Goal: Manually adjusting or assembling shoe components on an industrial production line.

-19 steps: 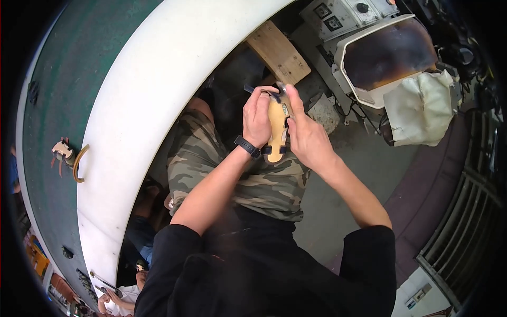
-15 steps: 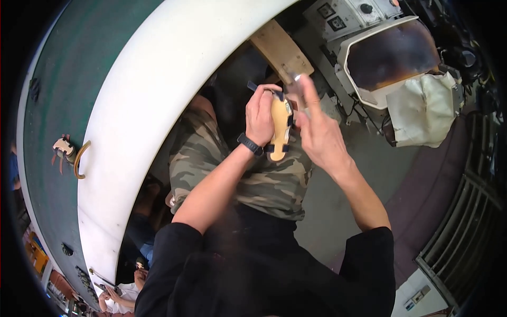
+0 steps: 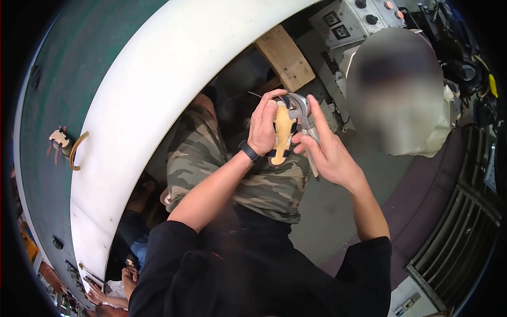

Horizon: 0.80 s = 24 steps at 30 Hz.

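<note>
Above my camouflage-covered lap, my left hand (image 3: 261, 129) is wrapped round the side of a small shoe or sandal, its tan sole (image 3: 284, 131) facing up. Dark straps or tabs fold over the sole's edges at several places. My right hand (image 3: 332, 157) holds metal pincers (image 3: 304, 105), with the index finger stretched along them and the handles slanting down past the palm. The pincers' head is at the shoe's upper right edge, near my left fingertips. Whether the jaws grip a strap is too small to tell.
On the left, a white curved rim (image 3: 113, 113) borders a green belt (image 3: 68, 68) carrying another strapped shoe (image 3: 60, 140). A brass-coloured hoop (image 3: 77, 151) stands beside it. Ahead are a wooden board (image 3: 285, 59) and a control box (image 3: 343, 25). Another person's hands (image 3: 99, 293) show at lower left.
My right hand, blurred and raised earlier, is lower, with the pincers plainly visible against the shoe's upper edge. The shoe is slightly lower in view, still in my left hand.
</note>
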Available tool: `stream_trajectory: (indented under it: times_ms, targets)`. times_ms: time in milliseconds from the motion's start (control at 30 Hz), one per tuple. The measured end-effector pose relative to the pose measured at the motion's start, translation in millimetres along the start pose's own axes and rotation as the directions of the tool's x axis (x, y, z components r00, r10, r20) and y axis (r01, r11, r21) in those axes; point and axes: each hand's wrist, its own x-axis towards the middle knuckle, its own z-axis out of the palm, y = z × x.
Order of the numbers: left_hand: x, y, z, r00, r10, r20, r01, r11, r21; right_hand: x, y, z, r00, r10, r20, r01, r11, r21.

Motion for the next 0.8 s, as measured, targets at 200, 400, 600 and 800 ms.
stream_trajectory:
  times_ms: [200, 400, 600, 800]
  targets:
    - [-2.6, -5.3, 2.6, 1.000, -0.030, -0.009, 0.029, 0.998, -0.054, 12.9, 5.1, -3.6, 0.980, -0.139, 0.139, 0.142, 0.990, -0.009]
    - [-4.1, -5.9, 0.2, 0.999, -0.046, -0.005, 0.045, 0.997, -0.069, 19.4, -11.0, -10.1, 0.977, -0.008, 0.213, 0.031, 0.994, -0.104]
    - [1.0, -5.1, 2.9, 0.997, -0.081, -0.002, 0.080, 0.990, -0.119, 16.4, 15.6, 12.5, 0.994, -0.105, 0.028, 0.108, 0.986, -0.130]
    - [3.0, -7.9, 2.8, 0.990, -0.143, 0.008, 0.142, 0.981, -0.129, 16.5, 25.7, 11.4, 0.975, -0.220, -0.042, 0.211, 0.965, -0.158]
